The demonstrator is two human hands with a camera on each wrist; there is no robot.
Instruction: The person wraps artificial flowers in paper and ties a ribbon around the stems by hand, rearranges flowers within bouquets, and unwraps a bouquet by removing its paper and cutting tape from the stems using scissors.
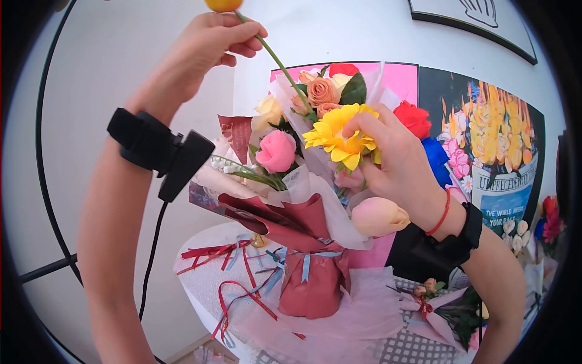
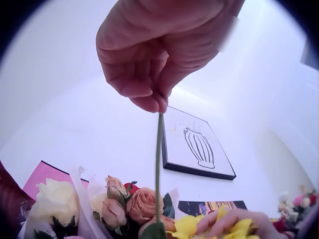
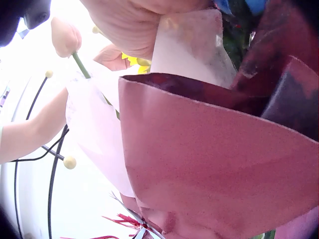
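Note:
High over the bouquet, my left hand (image 1: 221,45) pinches a green stem (image 1: 276,60) topped by a yellow-orange bloom (image 1: 223,5). In the left wrist view the fingertips of my left hand (image 2: 149,64) close on that stem (image 2: 158,164), whose lower part reaches the peach roses (image 2: 143,204). My right hand (image 1: 403,158) has its fingers curled at the yellow sunflower (image 1: 339,134) at the bouquet's front right. A pale pink tulip (image 1: 379,216) juts out below that hand. Dark red wrapping (image 1: 312,285) surrounds the upright bouquet, with a pink rose (image 1: 276,151) at its left.
Red and blue ribbons (image 1: 242,291) lie left of the bouquet on the white round table (image 1: 200,285). A small wrapped bunch (image 1: 436,309) lies at the right. Behind stand a pink board (image 1: 400,79) and a flower poster (image 1: 497,145); a black rack (image 1: 45,139) is at the left.

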